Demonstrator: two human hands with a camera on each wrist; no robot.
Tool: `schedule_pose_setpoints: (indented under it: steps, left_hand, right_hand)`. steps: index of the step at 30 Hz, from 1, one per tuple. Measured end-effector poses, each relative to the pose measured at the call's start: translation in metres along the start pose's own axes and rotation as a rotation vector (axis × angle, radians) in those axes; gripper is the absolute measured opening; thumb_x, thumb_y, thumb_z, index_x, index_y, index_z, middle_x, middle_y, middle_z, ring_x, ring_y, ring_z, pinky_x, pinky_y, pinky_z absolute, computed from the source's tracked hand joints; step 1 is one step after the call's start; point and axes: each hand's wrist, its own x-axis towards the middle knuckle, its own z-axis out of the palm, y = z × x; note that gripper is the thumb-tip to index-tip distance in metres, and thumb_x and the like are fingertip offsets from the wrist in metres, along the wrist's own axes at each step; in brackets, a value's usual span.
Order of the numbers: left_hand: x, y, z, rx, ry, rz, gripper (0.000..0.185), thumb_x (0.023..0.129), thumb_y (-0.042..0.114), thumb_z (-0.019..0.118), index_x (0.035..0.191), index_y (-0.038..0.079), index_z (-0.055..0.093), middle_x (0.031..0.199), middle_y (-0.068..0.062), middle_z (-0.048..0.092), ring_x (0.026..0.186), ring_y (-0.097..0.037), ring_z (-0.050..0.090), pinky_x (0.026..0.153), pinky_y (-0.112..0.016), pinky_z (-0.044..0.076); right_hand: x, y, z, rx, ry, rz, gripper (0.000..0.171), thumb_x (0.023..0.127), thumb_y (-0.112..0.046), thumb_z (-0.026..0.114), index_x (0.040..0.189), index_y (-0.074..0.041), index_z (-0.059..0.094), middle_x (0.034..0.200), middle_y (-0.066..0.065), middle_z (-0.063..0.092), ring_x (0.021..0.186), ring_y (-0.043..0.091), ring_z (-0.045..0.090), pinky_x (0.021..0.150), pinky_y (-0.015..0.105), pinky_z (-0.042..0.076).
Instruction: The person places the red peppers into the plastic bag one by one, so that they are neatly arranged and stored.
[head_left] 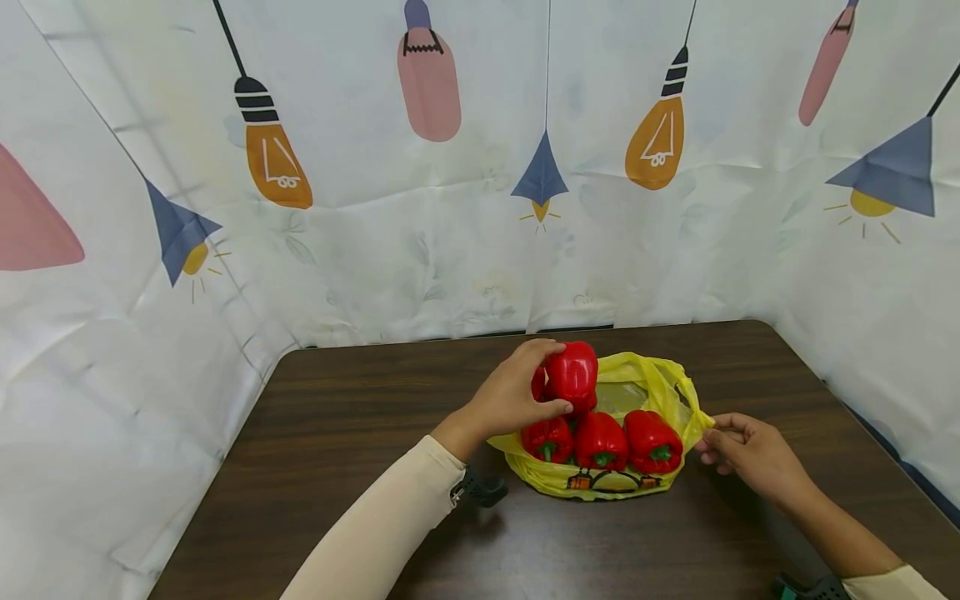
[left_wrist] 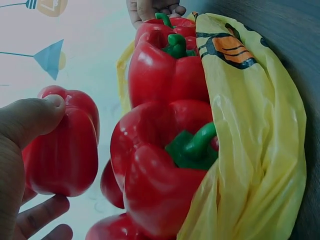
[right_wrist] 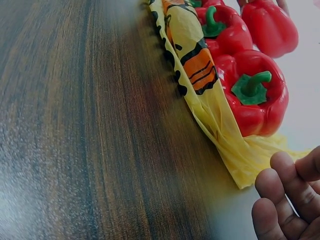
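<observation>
1. A white cloth backdrop (head_left: 480, 250) printed with light bulbs and lamps hangs behind and to both sides of the work area.
2. The dark wooden desk (head_left: 337, 433) carries everything else; its grain shows plainly in the right wrist view.
3. A yellow plastic bag (head_left: 600, 482) lies open on the desk near the person, with an orange and black print on its near side.
4. Three red bell peppers (head_left: 600, 440) sit side by side in the bag, green stems towards the person; more red shows behind them, partly hidden.
5. One more red pepper (head_left: 573, 375) is held up above the far left part of the bag, clear of the row of three.
6. The left hand (head_left: 517, 396) grips this raised pepper: thumb on its near face, the other fingers (left_wrist: 42, 215) curled round the far side. The sleeve is cream.
7. The right hand (head_left: 750, 454) sits at the bag's right edge, its fingers (right_wrist: 280, 192) curled at the twisted yellow handle (head_left: 701, 423). They appear to pinch the plastic, though the contact itself is too small to see clearly.
</observation>
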Motion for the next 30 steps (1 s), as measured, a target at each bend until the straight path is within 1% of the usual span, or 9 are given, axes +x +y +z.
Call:
schedule_pose_setpoints:
  steps: [4, 7, 14, 20, 30]
  left_hand:
    - [0.004, 0.004, 0.003, 0.000, -0.005, 0.006, 0.079, 0.085, 0.035, 0.084, 0.151, 0.014, 0.045, 0.156, -0.006, 0.040, 0.128, -0.021, 0.053, 0.099, -0.037, 0.052]
    - [0.006, 0.005, 0.006, 0.003, -0.009, 0.006, 0.080, 0.085, 0.036, 0.084, 0.151, 0.015, 0.045, 0.157, -0.004, 0.040, 0.129, -0.019, 0.052, 0.100, -0.036, 0.051]
    - [0.009, 0.007, 0.013, 0.007, -0.016, -0.011, 0.080, 0.086, 0.038, 0.084, 0.152, 0.018, 0.044, 0.157, -0.002, 0.040, 0.134, -0.020, 0.049, 0.102, -0.038, 0.050]
    - [0.012, 0.009, 0.017, 0.007, -0.025, -0.036, 0.081, 0.086, 0.041, 0.083, 0.153, 0.020, 0.043, 0.158, -0.001, 0.040, 0.133, -0.021, 0.051, 0.101, -0.040, 0.051]
    - [0.020, 0.015, 0.023, 0.042, -0.032, -0.034, 0.081, 0.085, 0.040, 0.084, 0.152, 0.019, 0.044, 0.156, -0.002, 0.041, 0.130, -0.021, 0.053, 0.102, -0.038, 0.050]
  right_hand:
    - [0.000, 0.000, 0.000, -0.001, 0.003, 0.003, 0.042, 0.106, -0.024, 0.058, 0.130, 0.010, 0.052, 0.100, 0.013, 0.075, 0.085, 0.018, 0.071, 0.070, 0.036, 0.060]
    - [0.001, 0.000, 0.000, -0.005, 0.007, 0.007, 0.042, 0.106, -0.024, 0.058, 0.130, 0.011, 0.052, 0.100, 0.013, 0.075, 0.084, 0.018, 0.071, 0.070, 0.035, 0.060]
    - [0.001, 0.001, 0.000, -0.008, 0.007, 0.018, 0.042, 0.107, -0.023, 0.057, 0.131, 0.011, 0.051, 0.101, 0.014, 0.075, 0.085, 0.019, 0.071, 0.070, 0.035, 0.060]
    - [0.002, 0.000, 0.000, 0.000, 0.004, 0.018, 0.042, 0.107, -0.022, 0.057, 0.131, 0.011, 0.051, 0.101, 0.014, 0.075, 0.085, 0.019, 0.071, 0.070, 0.035, 0.060]
    - [0.002, -0.001, 0.001, 0.005, 0.002, 0.015, 0.042, 0.107, -0.023, 0.057, 0.130, 0.011, 0.051, 0.100, 0.014, 0.075, 0.085, 0.019, 0.071, 0.070, 0.036, 0.060]
